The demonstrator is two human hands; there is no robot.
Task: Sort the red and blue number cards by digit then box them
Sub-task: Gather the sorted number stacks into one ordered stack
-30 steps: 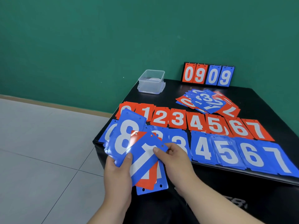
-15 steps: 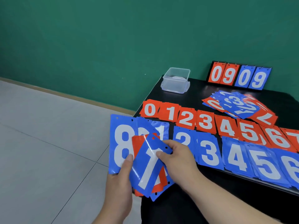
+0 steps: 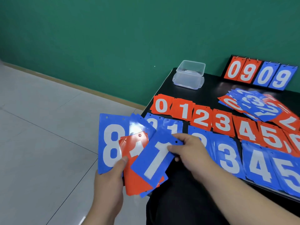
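Pinching the blue 1 card (image 3: 154, 161) by its top edge, the right hand (image 3: 190, 151) hovers off the table's (image 3: 211, 95) near-left corner. Beside it, the left hand (image 3: 108, 181) grips a fan of cards (image 3: 134, 181), thumb on top, with the blue 8 (image 3: 110, 143) outermost. On the table lie a blue row (image 3: 228, 158), then a red row (image 3: 222, 120), a loose pile (image 3: 259, 104), and, at the far edge, a clear box (image 3: 190, 73) and a scoreboard (image 3: 259, 73).

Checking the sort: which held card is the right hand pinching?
The blue 1 card, tilted on top; the left hand grips the blue 8 card and red cards.
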